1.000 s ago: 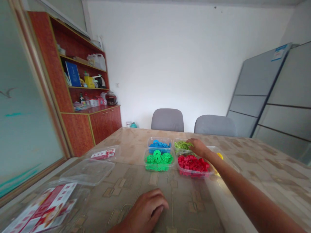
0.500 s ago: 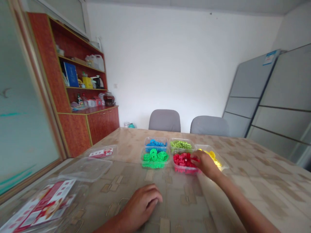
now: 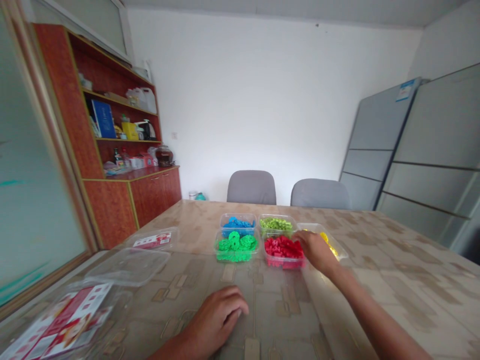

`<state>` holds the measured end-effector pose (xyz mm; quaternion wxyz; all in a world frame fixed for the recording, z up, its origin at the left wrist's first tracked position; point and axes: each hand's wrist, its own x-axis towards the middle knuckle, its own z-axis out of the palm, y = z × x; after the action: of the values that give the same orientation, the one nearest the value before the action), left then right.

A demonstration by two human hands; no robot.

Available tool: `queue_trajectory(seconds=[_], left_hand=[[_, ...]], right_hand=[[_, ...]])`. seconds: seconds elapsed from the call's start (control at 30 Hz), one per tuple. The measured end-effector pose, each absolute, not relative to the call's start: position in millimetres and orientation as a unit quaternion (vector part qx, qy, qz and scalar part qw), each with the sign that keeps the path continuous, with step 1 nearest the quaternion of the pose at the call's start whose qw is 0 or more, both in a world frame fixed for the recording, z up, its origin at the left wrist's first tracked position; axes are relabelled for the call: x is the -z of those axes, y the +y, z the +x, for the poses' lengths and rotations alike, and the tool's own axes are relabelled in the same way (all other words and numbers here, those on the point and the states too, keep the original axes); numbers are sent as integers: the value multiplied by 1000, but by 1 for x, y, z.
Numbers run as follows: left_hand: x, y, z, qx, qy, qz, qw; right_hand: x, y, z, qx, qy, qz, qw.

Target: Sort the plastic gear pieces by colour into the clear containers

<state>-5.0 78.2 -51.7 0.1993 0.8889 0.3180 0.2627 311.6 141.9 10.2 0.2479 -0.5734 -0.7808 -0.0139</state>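
My right hand (image 3: 315, 250) reaches over the right edge of a clear box of red plastic pieces (image 3: 284, 248). Its fingers are bent and drawn together at the pieces; what lies between the fingertips is hidden. Beyond that hand, partly covered by it, is a box of yellow pieces (image 3: 328, 243). My left hand (image 3: 221, 316) rests on the table with its fingers curled in, and nothing shows in it. A box of green ring-shaped pieces (image 3: 237, 246) stands left of the red one. Blue pieces (image 3: 238, 224) and lime-green pieces (image 3: 276, 224) fill the two boxes behind.
Clear plastic lids lie on the left of the patterned table (image 3: 180, 290): a bare lid (image 3: 129, 265) and two with printed labels, the nearer label (image 3: 63, 320) being larger. Two grey chairs (image 3: 251, 187) stand behind the table. A wooden cabinet (image 3: 150, 195) is at the left.
My right hand has drawn back slightly from over the red pieces toward the box's right edge. My left hand stays on the table. The view has shifted a little.
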Motion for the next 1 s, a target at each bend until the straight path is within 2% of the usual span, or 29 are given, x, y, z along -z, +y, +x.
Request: queue_trajectory(seconds=[0.33, 0.47, 0.73, 1.0], left_hand=[[55, 81, -6, -275, 299, 892, 198], [54, 80, -7, -276, 300, 891, 203], [56, 80, -6, -279, 299, 890, 200], [59, 81, -7, -281, 295, 891, 201]], right_hand=[[-1, 137, 292, -34, -835, -480, 265], [-5, 138, 295, -27, -825, -484, 290], [1, 138, 295, -39, -842, -477, 249], [0, 140, 301, 16, -810, -512, 285]])
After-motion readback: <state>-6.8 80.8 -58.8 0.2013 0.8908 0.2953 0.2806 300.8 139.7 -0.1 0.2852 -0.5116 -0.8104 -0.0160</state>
